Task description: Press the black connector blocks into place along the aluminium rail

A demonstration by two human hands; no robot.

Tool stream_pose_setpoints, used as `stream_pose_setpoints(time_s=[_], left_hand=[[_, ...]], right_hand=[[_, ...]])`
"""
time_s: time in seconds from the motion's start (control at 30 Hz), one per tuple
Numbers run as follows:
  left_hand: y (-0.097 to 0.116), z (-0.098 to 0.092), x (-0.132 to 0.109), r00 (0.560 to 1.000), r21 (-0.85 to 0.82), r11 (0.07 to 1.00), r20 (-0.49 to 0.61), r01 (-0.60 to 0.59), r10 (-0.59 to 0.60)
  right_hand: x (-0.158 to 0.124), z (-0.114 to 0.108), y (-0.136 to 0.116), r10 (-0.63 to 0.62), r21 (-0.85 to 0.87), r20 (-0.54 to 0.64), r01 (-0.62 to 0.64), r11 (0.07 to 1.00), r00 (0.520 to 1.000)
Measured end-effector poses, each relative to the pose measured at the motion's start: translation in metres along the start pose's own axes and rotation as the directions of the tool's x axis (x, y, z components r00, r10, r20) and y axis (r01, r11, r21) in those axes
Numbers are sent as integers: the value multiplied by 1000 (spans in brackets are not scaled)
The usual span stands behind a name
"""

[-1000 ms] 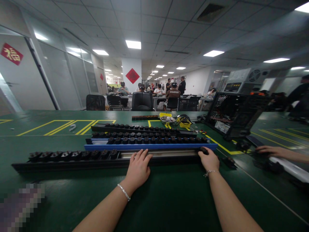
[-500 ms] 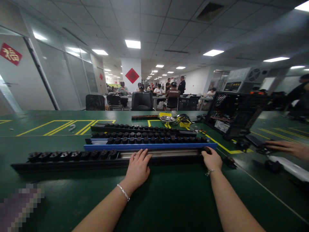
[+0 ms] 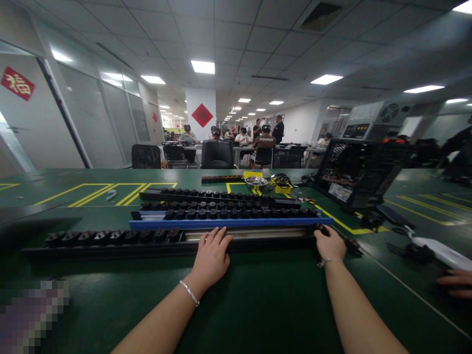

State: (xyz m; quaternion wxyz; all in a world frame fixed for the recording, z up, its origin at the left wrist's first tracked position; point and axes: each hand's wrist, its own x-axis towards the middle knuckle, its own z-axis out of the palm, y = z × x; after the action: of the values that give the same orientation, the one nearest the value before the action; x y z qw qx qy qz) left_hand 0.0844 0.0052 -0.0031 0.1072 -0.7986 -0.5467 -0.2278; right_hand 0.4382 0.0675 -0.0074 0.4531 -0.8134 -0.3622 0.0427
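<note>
Hands are laid on the near black rail [image 3: 110,251], the closest of several long strips lying side by side across the green table [image 3: 258,314]. The left hand [image 3: 211,259] is spread flat, fingers released, palm pressed on the rail's front edge about midway along, beside the bare metal channel [image 3: 250,235]. The right hand [image 3: 330,244] is closed at the rail's right end, its fingertips pinched around a small black clip [image 3: 320,228] that sits at the mouth of the channel. Compared with a second ago, the right hand is seen a little further to the right along the rail, and the clip with it, while the left hand has been kept where it was. A row of black clips [image 3: 110,236] is already seated along the left half of the rail; the right half is seen bare. Behind it, a blue rail [image 3: 228,223] and two more black ones are filled along their length. At the right edge, another person's hand [image 3: 455,282] has been drawn back toward the near side of the table, beside a white tool [image 3: 440,251].
</note>
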Motion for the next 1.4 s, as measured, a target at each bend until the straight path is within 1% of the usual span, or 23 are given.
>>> stream_pose_setpoints(time_s=[0.1,0.37,0.53,0.6,0.7,0.77,0.87,1.0,1.13,1.23,1.3,1.4], left_hand=[[0,1,0,1000,0,1000,-1,0,0],[1,0,0,1000,-2,1000,4,14,-14],[0,1,0,1000,-1,1000,-3,7,-7],[0,1,0,1000,-2,1000,-2,5,-5],[0,1,0,1000,-6,1000,4,3,-3],[0,1,0,1000,-8,1000,6,5,-5],[0,1,-1,1000,-11,1000,3,4,-4],[-1,2,-1,1000,-24,1000,-6,-1,1],[-2,2,-1,1000,-54,999,-29,6,-8],[-4,1,1,998,-87,996,-57,25,-30],[-6,-1,2,995,-97,994,-89,44,-53],[-9,-3,3,979,-71,992,-168,106,-116]], right_hand=[[0,-1,0,11,-8,8,-11,1000,1000],[1,1,0,14,8,-31,-14,1000,999],[-1,0,0,29,-4,-8,-29,1000,1000],[1,-1,3,59,14,-19,-59,998,998],[4,-2,9,126,55,-64,-122,991,990],[6,-3,12,137,64,-69,-132,989,988],[7,-6,14,132,48,-43,-129,990,990],[9,-8,18,128,-19,-22,-129,991,991],[13,-9,25,118,-79,-22,-119,990,993],[16,-7,31,63,-132,-55,-69,989,997],[17,-4,37,23,-151,-77,-35,988,997],[19,-1,44,37,-149,-114,-54,987,993]])
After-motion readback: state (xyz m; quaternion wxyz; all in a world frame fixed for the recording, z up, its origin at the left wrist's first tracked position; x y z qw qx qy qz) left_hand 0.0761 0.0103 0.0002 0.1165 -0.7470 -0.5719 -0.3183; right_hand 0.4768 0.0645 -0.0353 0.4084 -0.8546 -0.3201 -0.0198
